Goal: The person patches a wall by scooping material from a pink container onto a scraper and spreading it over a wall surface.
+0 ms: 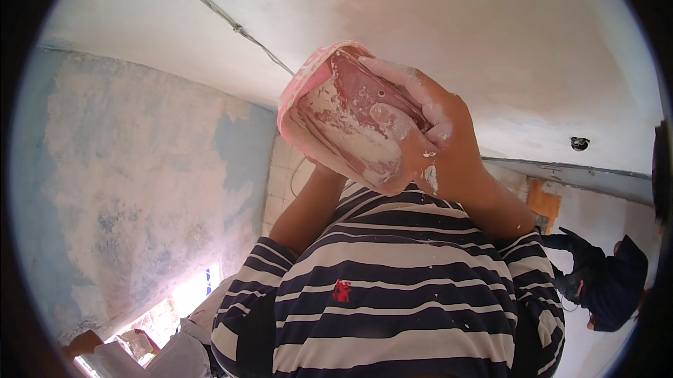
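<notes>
Both forearms rise in front of a navy-and-white striped shirt, bent at the elbows so that the hands meet near the upper middle of the view. The right hand, dusted and smeared with white paste, comes in from the right with its forearm slanting up and leftward and its wrist bent inward over the rim of a soft-cornered, pink, paste-crusted tub. Its fingers are closed around the near end of a flat, smooth, dark-pink plate with a small round mark; the thumb presses flat on the plate's face, while the index finger stretches along its upper edge. The plate lies inside the tub, beside a thick layer of off-white paste spread along the lower part. The left forearm climbs from the lower left to behind the tub, which hides the left hand; whether its fingers are curled or spread cannot be told. The tub is tilted, its opening facing the viewer, raised in front of the shirt. To the left stands a patchy blue and whitish wall; at the lower right is a person in dark clothing, well apart from the hands.
</notes>
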